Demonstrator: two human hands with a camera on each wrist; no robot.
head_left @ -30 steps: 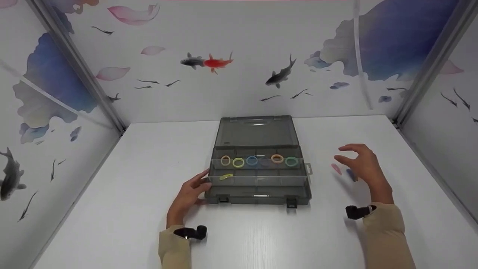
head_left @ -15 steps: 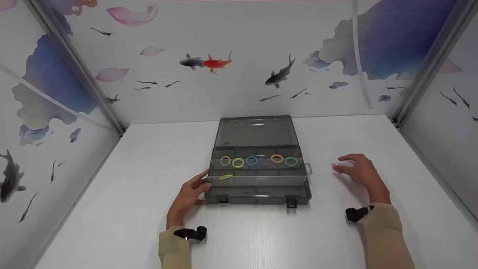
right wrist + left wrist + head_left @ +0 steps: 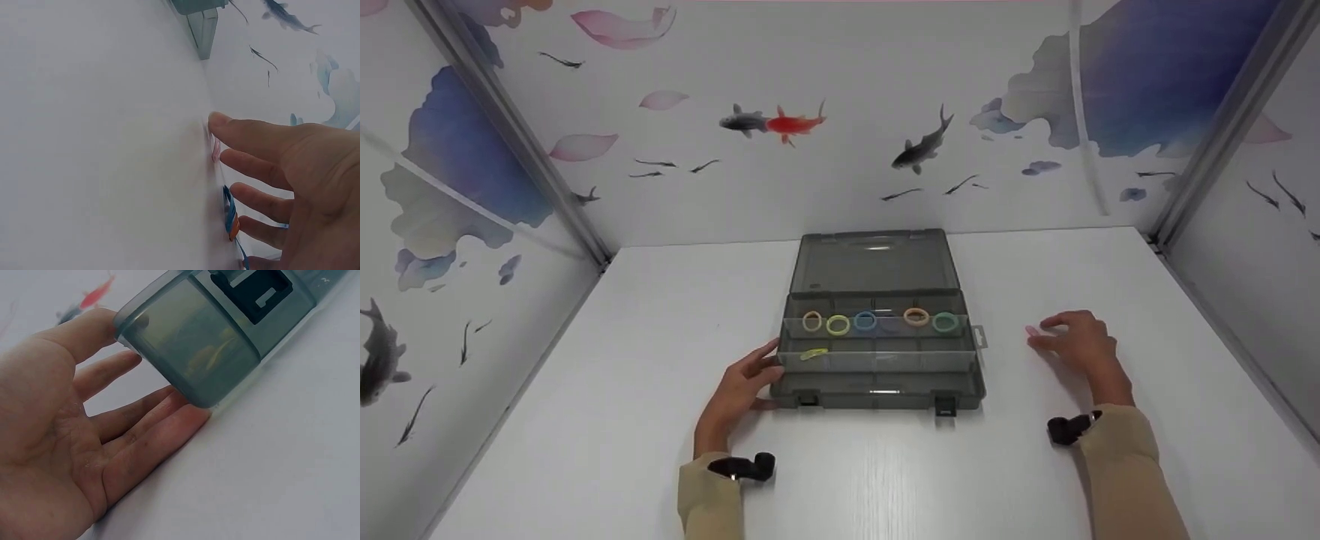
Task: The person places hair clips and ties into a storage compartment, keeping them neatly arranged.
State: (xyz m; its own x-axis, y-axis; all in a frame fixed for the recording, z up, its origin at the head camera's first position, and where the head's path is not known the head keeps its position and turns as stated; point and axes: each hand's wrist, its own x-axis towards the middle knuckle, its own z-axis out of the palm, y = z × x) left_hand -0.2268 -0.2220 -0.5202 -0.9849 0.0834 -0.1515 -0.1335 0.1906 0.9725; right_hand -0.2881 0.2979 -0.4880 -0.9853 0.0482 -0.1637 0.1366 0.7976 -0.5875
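A grey translucent compartment box [image 3: 877,401] lies on the white table with its lid raised toward the back wall. My left hand [image 3: 739,386] touches the box's left front corner with fairly straight fingers; the left wrist view shows the fingertips against that corner. Several coloured rings, such as a blue ring [image 3: 865,321], stand along the rear divider, and a small yellow clip [image 3: 814,354] is in the middle row. To the right, my right hand [image 3: 1080,345] has thumb and forefinger spread around a small pink clip [image 3: 216,151] on the table.
Beneath the other right fingers are a blue clip [image 3: 228,205] and an orange piece [image 3: 234,228], hidden in the head view. The box's hanging tab [image 3: 979,337] sticks out on the right. Printed walls [image 3: 840,187] border the table behind and at the sides.
My right hand has lowered toward the table, and its thumb and forefinger have come down around the pink clip. It now covers the blue piece. The left hand and the box stay put.
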